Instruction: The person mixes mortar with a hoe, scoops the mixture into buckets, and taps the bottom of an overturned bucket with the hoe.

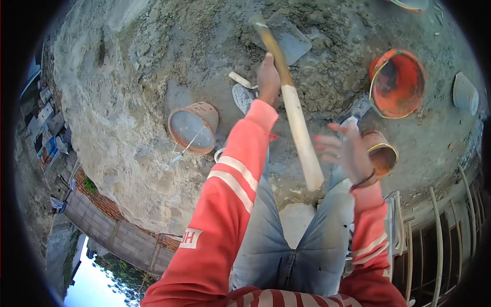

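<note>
A hoe with a wooden handle (295, 112) slants across the middle of the view. Its flat grey metal blade (290, 42) rests against wet grey-brown mortar (327, 77). My left hand (268, 81) is closed around the handle's upper part, not far from the blade. To the right of the handle's pale lower end, my right hand (349, 152) is apart from it, fingers spread and somewhat blurred. That hand holds nothing and partly overlaps a small bucket (381, 153) in the view.
A bucket of greyish liquid (193, 128) stands on the left. An orange bucket (398, 84) lies at the right, near a pale container (465, 93). Metal bars (437, 245) rise at lower right; a block wall (110, 222) borders the lower left. My shoe (242, 98) is beside the mortar.
</note>
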Tool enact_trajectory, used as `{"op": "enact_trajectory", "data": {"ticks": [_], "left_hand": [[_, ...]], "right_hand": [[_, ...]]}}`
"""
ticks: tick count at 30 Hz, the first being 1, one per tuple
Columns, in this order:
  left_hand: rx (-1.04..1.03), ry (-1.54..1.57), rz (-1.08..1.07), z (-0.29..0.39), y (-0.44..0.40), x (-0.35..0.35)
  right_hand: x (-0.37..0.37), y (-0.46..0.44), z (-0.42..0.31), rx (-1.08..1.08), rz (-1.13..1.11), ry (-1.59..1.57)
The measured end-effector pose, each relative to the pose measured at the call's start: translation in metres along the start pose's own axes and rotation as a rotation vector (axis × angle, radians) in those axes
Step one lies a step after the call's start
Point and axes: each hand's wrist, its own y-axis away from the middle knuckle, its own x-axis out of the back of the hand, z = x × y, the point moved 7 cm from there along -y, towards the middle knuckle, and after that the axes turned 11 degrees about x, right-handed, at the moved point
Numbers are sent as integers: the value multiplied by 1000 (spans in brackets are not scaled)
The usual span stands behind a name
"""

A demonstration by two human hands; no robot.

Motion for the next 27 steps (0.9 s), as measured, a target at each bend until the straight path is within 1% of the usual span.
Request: {"op": "enact_trajectory", "data": {"ticks": [2,3,5,7,8,9,11,12,13,14,15,16,17,19,21,23,25,27], "left_hand": [[-41,-267,196,-17,-8,26],[-46,-245,202,-22,1,39],[-188,-969,364,-20,2,60],[-387,-1475,344,-39,-25,82],[-408,-1657,269,-52,-49,96],[-389,-1629,269,-60,-74,118],[-768,-1787,171,-78,-110,136],[-799,-1836,177,-83,-126,150],[-830,-1887,177,-85,-134,157],[-808,-1869,166,-81,-140,156],[-703,-1999,74,-78,-147,155],[-597,-2128,-16,-81,-153,161],[-592,-2123,-6,-76,-153,171],[-923,-2072,65,-49,-131,178],[-982,-2022,120,-7,-101,207],[-826,-1830,243,37,-71,244],[-737,-1768,433,73,-48,289],[-627,-1585,577,98,-32,330]], "right_hand": [[-88,2,9,46,-194,59],[-105,1,15,43,-201,82],[-128,-9,28,14,-254,278],[-114,-2,33,12,-100,444],[-100,3,34,68,-65,559],[-83,7,33,118,-29,674],[-56,11,30,123,129,916],[-44,8,38,97,133,942],[-29,6,43,54,187,1086],[-17,7,48,15,238,1226],[-12,8,56,3,239,1241],[-12,8,58,100,261,1342],[-20,7,56,208,279,1438],[-47,9,52,214,287,1437],[-79,12,47,136,271,1423],[-109,24,41,156,279,1394],[-138,37,37,247,146,1441],[-154,36,33,278,135,1434]]}}
